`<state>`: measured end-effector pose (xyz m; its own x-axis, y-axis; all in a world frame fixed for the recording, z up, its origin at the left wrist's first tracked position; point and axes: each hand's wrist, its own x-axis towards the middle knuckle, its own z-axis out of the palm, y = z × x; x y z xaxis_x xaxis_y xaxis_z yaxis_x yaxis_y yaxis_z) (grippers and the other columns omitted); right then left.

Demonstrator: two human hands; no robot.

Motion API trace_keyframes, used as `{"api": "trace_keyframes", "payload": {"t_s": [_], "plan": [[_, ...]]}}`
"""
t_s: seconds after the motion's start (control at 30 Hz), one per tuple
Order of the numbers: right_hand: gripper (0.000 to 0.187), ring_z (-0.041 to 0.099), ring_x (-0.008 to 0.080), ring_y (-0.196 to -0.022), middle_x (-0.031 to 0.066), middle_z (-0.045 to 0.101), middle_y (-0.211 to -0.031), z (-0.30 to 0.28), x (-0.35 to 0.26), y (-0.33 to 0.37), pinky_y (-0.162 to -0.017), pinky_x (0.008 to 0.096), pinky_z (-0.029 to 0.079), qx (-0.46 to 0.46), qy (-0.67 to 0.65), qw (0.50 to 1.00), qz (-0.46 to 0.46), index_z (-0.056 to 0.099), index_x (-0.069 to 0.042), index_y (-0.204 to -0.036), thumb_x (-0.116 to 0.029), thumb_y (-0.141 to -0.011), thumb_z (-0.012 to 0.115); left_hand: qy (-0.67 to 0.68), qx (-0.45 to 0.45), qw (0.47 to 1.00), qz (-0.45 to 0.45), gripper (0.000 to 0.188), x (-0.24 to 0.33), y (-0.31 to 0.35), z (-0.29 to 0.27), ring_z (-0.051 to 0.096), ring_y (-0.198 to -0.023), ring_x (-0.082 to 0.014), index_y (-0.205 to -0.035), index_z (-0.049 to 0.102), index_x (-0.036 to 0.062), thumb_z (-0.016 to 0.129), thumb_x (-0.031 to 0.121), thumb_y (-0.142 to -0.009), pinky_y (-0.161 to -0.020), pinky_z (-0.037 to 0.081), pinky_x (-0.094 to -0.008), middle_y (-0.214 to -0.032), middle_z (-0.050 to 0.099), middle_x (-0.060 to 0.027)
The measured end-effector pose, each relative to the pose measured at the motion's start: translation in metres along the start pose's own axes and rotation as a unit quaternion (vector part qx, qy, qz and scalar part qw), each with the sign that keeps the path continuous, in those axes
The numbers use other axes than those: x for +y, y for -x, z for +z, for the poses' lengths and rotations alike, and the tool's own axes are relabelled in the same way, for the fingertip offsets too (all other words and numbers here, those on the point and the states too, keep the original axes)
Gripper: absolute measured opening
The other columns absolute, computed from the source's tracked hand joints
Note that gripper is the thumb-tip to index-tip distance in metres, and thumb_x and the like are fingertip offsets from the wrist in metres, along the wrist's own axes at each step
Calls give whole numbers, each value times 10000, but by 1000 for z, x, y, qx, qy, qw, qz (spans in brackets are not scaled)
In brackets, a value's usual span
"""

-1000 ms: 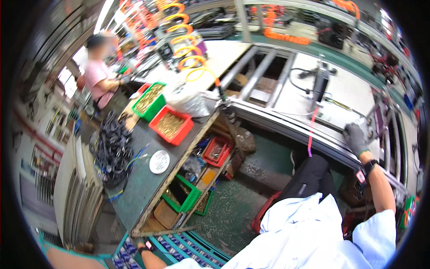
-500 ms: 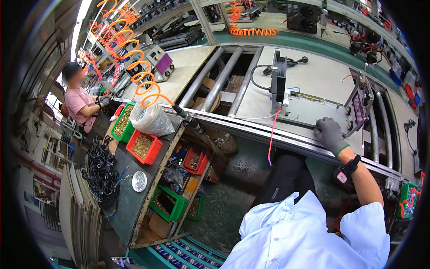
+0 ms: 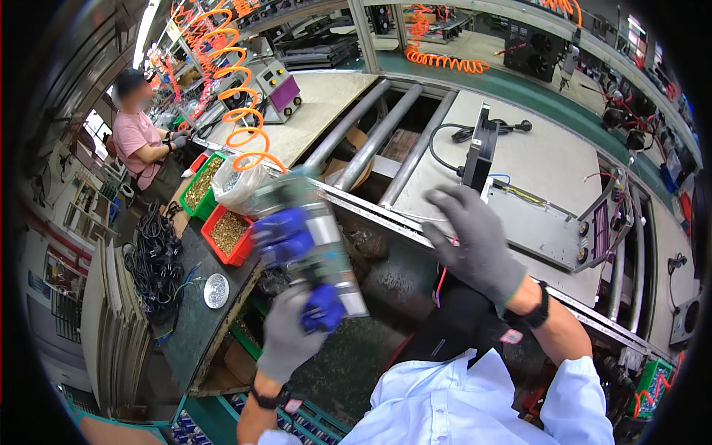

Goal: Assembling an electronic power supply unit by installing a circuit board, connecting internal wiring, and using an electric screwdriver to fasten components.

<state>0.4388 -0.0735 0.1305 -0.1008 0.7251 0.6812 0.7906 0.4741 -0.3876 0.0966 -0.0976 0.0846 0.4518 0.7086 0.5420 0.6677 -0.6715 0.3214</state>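
My left hand (image 3: 289, 334), in a grey glove, grips a pneumatic screwdriver (image 3: 308, 245) with a silver and blue body, blurred by motion, hanging on an orange coiled air hose (image 3: 237, 126). My right hand (image 3: 475, 241), also gloved in grey, is raised with fingers spread and holds nothing. It hovers in front of a grey metal chassis (image 3: 541, 215) that lies on the workbench, with a black upright panel (image 3: 480, 148) and a black cable beside it.
A roller conveyor (image 3: 371, 137) runs between the benches. Red (image 3: 230, 233) and green (image 3: 200, 185) bins of brass screws, a plastic bag, black cables (image 3: 156, 259) and a small round dish (image 3: 216, 290) sit at left. A person in a pink shirt (image 3: 137, 141) works farther left.
My left hand has come up into view with the screwdriver. My right hand has lifted off the bench edge and opened. The view has shifted right toward the chassis.
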Motion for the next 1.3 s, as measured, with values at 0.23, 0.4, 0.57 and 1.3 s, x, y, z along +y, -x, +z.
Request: {"api": "trace_keyframes", "payload": {"t_s": [0.23, 0.4, 0.57, 1.3], "plan": [[769, 507, 384, -1206, 194, 526, -1307, 75, 30, -27, -985, 517, 418, -142, 144, 979, -18, 482, -119, -1408, -462, -772, 744, 44, -195, 975, 96, 525, -10, -70, 112, 598, -939, -334, -1183, 539, 50, 676, 60, -677, -744, 572, -433, -1184, 569, -123], [805, 494, 376, -1219, 174, 551, -1275, 102, 53, -20, -1038, 515, 372, -238, 193, 952, -9, 487, -132, -1417, -411, -719, 773, 27, -273, 954, 122, 422, -36, -69, 147, 606, -968, -311, -1148, 570, 53, 672, 66, -739, -725, 583, -387, -1233, 575, -99], [687, 509, 391, -1160, 175, 571, -1219, 112, 68, -19, -993, 525, 396, -249, 174, 953, -10, 541, -163, -1359, -329, -732, 768, 58, -222, 965, 128, 331, -49, -54, 168, 599, -970, -319, -1128, 564, 59, 618, 83, -802, -686, 593, -388, -1213, 571, -105], [579, 609, 172, -1075, 71, 621, -1190, 48, -3, 4, -935, 345, 503, -27, -670, 633, 387, 510, -88, -1366, -530, -992, 509, 92, 160, 982, 48, 470, 6, 13, 44, 632, -1016, -367, -1049, 544, 32, 849, 77, -693, -894, 524, -463, -1091, 597, -205]]}}
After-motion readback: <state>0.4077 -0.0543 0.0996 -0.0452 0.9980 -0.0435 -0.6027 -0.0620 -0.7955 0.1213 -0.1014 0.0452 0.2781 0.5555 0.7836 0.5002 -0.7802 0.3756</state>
